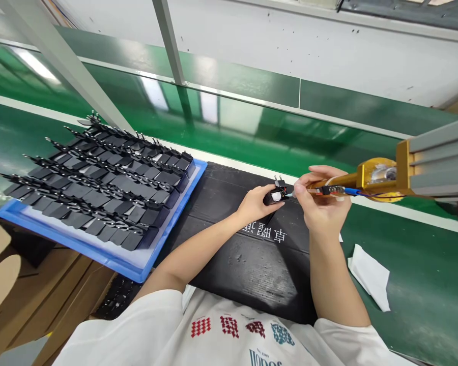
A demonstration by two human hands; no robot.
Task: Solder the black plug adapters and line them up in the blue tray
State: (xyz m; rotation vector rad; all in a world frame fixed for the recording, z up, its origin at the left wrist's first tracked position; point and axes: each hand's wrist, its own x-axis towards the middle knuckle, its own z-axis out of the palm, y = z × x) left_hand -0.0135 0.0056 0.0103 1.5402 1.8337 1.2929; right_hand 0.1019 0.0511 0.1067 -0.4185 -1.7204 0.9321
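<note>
My left hand (256, 204) is closed around a small black power adapter (275, 195), with metal plug pins at its top and a white part inside. Above the black mat, my right hand (324, 201) grips a slim, pen-like tool (325, 189) with a blue piece at its rear. The tool's thin tip reaches the adapter; whether it touches is too small to tell. On the left, a blue tray (145, 272) bears several rows of similar black adapters (99, 178), their pins pointing up.
A black mat (248, 272) with white lettering lies under my hands. To the right, a gold-coloured fitting (379, 178) on a grey metal beam (442, 162) juts in close to my right hand. A crumpled white cloth (370, 277) rests on the green table (423, 264). Cardboard (57, 300) stands at lower left.
</note>
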